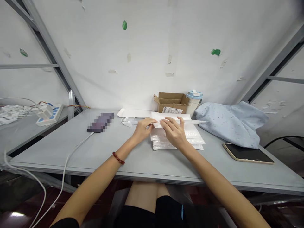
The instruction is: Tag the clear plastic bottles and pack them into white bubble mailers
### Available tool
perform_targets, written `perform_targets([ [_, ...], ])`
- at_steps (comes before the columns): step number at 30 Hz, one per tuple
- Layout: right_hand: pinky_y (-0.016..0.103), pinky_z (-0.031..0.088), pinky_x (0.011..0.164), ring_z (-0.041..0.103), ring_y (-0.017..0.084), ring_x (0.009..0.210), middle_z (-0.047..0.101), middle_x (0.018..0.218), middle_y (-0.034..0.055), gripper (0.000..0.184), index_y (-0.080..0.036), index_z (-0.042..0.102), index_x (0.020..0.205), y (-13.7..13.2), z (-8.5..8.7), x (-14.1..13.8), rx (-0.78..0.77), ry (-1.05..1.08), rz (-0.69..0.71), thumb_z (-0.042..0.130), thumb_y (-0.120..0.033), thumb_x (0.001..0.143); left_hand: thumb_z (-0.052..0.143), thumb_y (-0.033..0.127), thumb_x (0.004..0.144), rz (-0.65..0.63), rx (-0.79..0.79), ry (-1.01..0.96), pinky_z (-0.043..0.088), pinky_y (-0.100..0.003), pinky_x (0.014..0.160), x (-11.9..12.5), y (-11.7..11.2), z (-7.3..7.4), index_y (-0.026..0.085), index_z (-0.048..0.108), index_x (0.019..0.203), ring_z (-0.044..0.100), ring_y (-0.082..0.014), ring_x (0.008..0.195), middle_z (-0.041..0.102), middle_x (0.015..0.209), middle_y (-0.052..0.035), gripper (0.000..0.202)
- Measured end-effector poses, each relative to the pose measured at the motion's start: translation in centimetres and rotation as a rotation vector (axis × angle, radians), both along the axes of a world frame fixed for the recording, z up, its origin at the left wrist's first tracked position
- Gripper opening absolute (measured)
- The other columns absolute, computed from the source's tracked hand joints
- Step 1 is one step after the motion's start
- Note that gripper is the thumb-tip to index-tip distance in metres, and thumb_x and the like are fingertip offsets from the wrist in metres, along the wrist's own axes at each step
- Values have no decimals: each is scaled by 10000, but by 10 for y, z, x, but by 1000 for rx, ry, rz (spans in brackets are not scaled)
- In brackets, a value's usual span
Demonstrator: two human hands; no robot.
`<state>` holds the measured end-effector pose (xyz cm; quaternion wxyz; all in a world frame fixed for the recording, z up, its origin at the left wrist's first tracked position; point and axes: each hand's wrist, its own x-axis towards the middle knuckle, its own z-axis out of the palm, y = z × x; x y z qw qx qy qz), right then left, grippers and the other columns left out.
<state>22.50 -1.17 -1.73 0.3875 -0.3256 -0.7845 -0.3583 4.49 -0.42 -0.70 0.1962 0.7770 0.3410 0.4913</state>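
A stack of white bubble mailers (178, 147) lies on the grey table in front of me. Above it, both hands hold a white bubble mailer (171, 116), its upper part folded over and a pointed edge sticking out to the right. My left hand (142, 130) pinches the left end between thumb and fingers. My right hand (175, 132) is at the middle of the same mailer, its fingers bent over the front; its thumb is hidden. Left of the stack, small white items (128, 121), apparently in clear plastic, lie near a flat white piece (135, 113).
Behind the stack stand an open cardboard box (172, 101) and a cup with a blue lid (194, 101). Light blue cloth (228, 120) and a phone (248, 153) lie right. A blurred-out phone (101, 122) with a white cable (68, 155) lies left. A power strip (51, 115) sits beyond.
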Motion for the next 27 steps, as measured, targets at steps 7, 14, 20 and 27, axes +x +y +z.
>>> perform_targets([
  [7,460,198,1067,374,243,1320,504,1355,126,402,-212,490,1283,-5,2,0,25,77,-93,431,-151,891,621,339,760,-7,-238,-301,496,-285,683,0,5,0,154,674,825,584,-156,712,684,814,-35,204],
  [14,517,123,1077,383,257,1311,503,1355,126,385,-217,485,1297,-6,3,-1,-54,19,-101,431,-261,918,753,385,638,-115,-569,-490,466,-245,558,-3,6,6,132,624,937,528,-84,539,685,809,-38,413],
  [20,530,158,1037,449,263,1230,568,1265,161,357,-164,538,1230,-3,1,-2,-181,-32,-128,393,-322,945,761,307,654,-145,-744,-480,453,-231,528,-3,4,3,117,601,1057,522,-85,485,635,604,13,474],
  [27,431,316,909,464,260,1153,548,1264,172,426,-185,521,1263,2,-7,0,-361,-95,-219,336,-413,954,706,328,708,-7,-736,-320,361,-219,370,0,9,-2,91,637,1039,510,-118,392,565,456,31,413],
])
